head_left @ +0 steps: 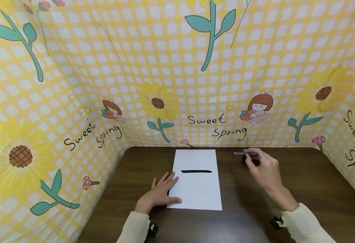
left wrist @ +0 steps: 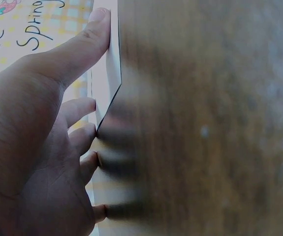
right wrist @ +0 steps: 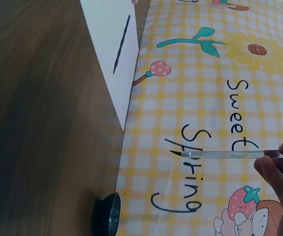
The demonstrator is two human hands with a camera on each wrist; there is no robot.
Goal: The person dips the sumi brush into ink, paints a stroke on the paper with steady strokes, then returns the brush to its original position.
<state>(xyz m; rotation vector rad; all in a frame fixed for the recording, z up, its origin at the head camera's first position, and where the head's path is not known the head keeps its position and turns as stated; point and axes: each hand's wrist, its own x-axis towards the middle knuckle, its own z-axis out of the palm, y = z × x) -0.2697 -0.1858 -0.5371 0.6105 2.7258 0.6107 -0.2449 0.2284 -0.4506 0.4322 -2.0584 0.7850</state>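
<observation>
A white sheet of paper [head_left: 195, 194] lies on the table, with one thick black horizontal stroke [head_left: 196, 171] across its upper half. My left hand [head_left: 159, 193] rests with spread fingers on the sheet's left edge; its thumb [left wrist: 89, 42] presses near the lower corner. Right of the sheet, my right hand [head_left: 266, 170] pinches a paintbrush [right wrist: 220, 154] with a clear handle and a black, pointed tip. The brush is off the paper, its tip toward the left. A small dark cup [right wrist: 112, 216] stands on the table near it, partly hidden by the right hand in the head view.
The dark wooden table [head_left: 235, 222] is bordered at the back and sides by a yellow checked cloth [head_left: 177, 74] printed with flowers and lettering. Black wrist cameras [head_left: 276, 222] sit beneath both cuffs.
</observation>
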